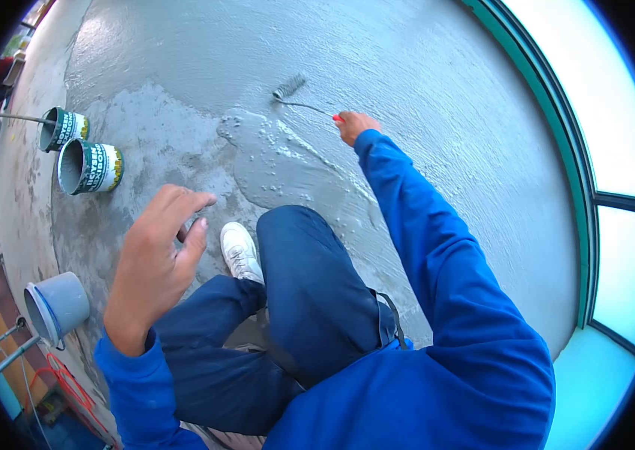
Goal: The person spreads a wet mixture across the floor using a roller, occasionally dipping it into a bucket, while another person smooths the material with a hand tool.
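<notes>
My right hand (357, 126) is closed around the red handle of a paint roller (290, 87), arm stretched forward. The roller's grey, coated sleeve rests on the wet grey floor coating (407, 82). Between the roller and my knees spreads a thicker, bubbly puddle of grey coating (265, 161). My left hand (154, 255) hovers in the air over my left leg, fingers curved and thumb apart, with nothing visible in it. Bare, patchy concrete (167, 142) lies beyond that hand.
Two labelled green-and-white buckets (96, 169) stand at the left, the farther one with a stick in it. A grey pail (59, 304) is nearer, beside metal bars and a red cord (70, 382). A green-framed glass wall (557, 112) borders the right. My white shoe (239, 251) is on the floor.
</notes>
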